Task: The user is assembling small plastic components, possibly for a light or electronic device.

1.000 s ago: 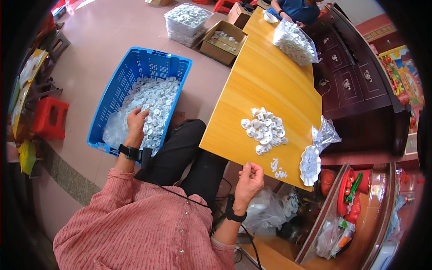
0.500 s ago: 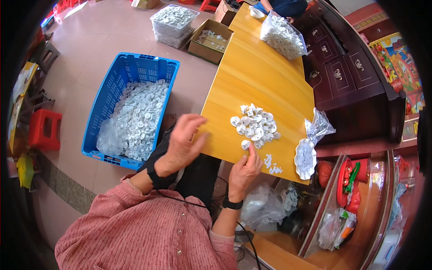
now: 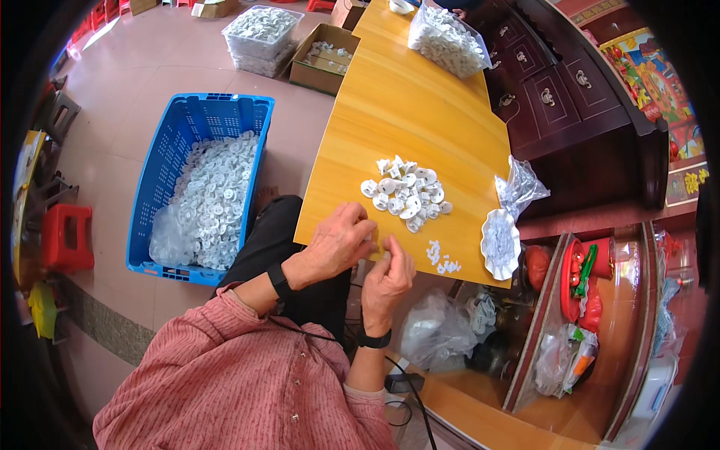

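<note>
My left hand (image 3: 337, 244) and my right hand (image 3: 388, 277) meet at the near edge of the yellow wooden table (image 3: 405, 97). Both have curled, pinching fingers, the tips almost touching; whatever lies between them is hidden. Just beyond them is a loose heap of small round white plastic parts (image 3: 409, 193). To the right of my right hand lie several tiny white pieces (image 3: 442, 259). A scalloped white dish (image 3: 500, 244) filled with small pale pieces sits at the table's right corner.
On the floor at left stands a blue crate (image 3: 142, 202) of white parts. Beyond it are filled clear tubs (image 3: 259, 41) and a cardboard box (image 3: 319, 73). Another full clear tub (image 3: 450, 41) is on the table's far end, beside a dark cabinet (image 3: 577, 120). A clear plastic bag (image 3: 521, 187) adjoins the dish.
My left hand has come right, from the table's left edge to my right hand. My right hand has drawn back from the heap, and the round white part under its fingertip has left that spot.
</note>
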Available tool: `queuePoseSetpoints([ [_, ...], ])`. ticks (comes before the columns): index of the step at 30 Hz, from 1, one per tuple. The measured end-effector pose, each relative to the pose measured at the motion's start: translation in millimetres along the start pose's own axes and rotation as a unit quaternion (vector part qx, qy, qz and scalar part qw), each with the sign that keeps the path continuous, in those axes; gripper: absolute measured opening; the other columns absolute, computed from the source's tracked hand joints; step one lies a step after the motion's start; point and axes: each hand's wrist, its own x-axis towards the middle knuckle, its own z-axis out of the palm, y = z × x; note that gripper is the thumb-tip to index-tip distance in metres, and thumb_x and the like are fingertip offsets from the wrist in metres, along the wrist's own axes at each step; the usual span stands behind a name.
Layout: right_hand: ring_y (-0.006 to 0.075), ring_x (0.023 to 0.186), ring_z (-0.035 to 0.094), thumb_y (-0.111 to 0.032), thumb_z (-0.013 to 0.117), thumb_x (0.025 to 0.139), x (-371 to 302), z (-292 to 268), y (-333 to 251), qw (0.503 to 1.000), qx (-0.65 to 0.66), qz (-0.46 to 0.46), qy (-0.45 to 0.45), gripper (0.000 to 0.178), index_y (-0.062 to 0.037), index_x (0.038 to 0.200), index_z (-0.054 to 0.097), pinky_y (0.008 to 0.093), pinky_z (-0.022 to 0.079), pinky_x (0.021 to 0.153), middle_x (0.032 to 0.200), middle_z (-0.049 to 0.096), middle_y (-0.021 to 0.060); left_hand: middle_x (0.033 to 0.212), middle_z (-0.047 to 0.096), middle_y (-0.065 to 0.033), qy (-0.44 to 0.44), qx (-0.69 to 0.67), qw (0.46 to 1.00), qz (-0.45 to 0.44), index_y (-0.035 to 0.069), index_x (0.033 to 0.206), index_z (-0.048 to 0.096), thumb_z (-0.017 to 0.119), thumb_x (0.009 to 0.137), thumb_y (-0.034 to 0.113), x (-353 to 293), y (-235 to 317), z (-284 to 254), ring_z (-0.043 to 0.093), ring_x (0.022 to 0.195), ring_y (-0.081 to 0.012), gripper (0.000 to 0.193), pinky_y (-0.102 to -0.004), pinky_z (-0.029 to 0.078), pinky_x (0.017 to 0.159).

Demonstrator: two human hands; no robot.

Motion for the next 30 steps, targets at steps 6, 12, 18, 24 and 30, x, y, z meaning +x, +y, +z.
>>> queuePoseSetpoints([
  [6,0.0358,0.109,0.054,-0.006,0.059,0.087,4,-21,34,0.973,-0.214,0.031,0.084,0.028,-0.0026,0.114,0.063,0.0501,0.04,0.091,0.117,0.06,0.0147,0.095,0.057,-0.011,0.026,-0.004,1.0,0.007,0.004,0.1,0.068,0.079,0.073,0.013,-1,4,-5,0.058,0.091,-0.0296,0.031,-0.0381,0.05,0.076],
  [12,0.0344,0.117,0.05,-0.009,0.062,0.087,5,-27,37,0.965,-0.257,0.046,0.036,0.025,-0.0036,0.111,0.065,0.0508,0.036,0.097,0.127,0.056,0.0129,0.093,0.056,-0.0108,0.034,0.003,0.999,0.018,0.004,0.099,0.067,0.079,0.073,0.012,-1,3,-5,0.057,0.087,-0.0292,0.029,-0.0381,0.049,0.074],
  [18,0.0346,0.109,0.054,-0.004,0.064,0.085,6,-28,44,0.989,-0.13,0.025,0.063,0.02,-0.0035,0.104,0.068,0.049,0.041,0.093,0.118,0.061,0.0126,0.093,0.056,-0.0107,0.042,-0.002,0.999,0.023,0.004,0.099,0.067,0.078,0.074,0.012,-2,1,-5,0.056,0.087,-0.0293,0.029,-0.0383,0.048,0.075],
  [24,0.034,0.107,0.056,-0.004,0.063,0.085,3,-28,37,0.985,-0.161,0.016,0.068,0.018,-0.0028,0.102,0.068,0.0486,0.042,0.092,0.115,0.063,0.012,0.094,0.056,-0.0108,0.035,0.004,0.999,0.015,0.002,0.098,0.066,0.076,0.076,0.014,-2,3,-7,0.055,0.09,-0.0286,0.026,-0.0372,0.048,0.08],
  [30,0.0333,0.109,0.055,-0.006,0.061,0.087,-3,-23,34,0.982,-0.184,0.014,0.048,0.019,-0.0047,0.105,0.068,0.0482,0.041,0.093,0.115,0.062,0.011,0.093,0.056,-0.0109,0.037,0.003,0.999,0.017,0.002,0.097,0.066,0.076,0.076,0.014,-2,2,-7,0.055,0.089,-0.0286,0.026,-0.0377,0.049,0.079],
])
